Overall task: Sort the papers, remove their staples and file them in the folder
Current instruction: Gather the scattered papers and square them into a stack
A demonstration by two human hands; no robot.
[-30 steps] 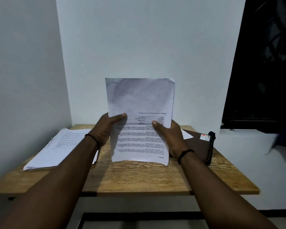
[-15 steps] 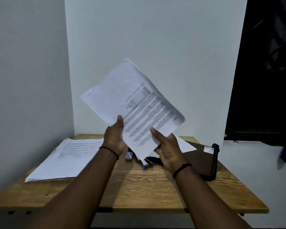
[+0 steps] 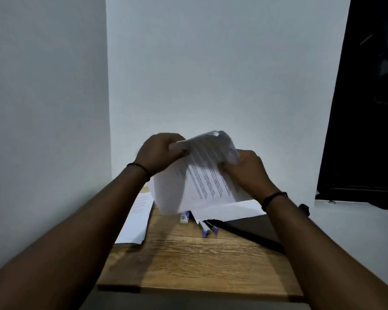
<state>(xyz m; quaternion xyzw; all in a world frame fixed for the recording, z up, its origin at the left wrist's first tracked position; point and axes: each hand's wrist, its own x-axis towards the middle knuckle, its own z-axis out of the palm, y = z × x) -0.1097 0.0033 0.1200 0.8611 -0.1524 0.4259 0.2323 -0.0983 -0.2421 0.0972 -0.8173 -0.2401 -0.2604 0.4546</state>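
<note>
A pale wall (image 3: 211,74) rose behind a wooden table (image 3: 199,265). Above its centre, the left hand (image 3: 159,153) and right hand (image 3: 246,173), fingers curled, each gripped the blurred top edge of printed white stapled sheets (image 3: 199,182). A paper stack (image 3: 137,218) lay at nine o'clock, a dark folder (image 3: 251,229) at three.

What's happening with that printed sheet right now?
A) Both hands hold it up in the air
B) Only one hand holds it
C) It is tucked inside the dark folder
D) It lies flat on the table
A: the left hand and the right hand each grip the top of the printed sheet, which hangs above the wooden table.
</note>
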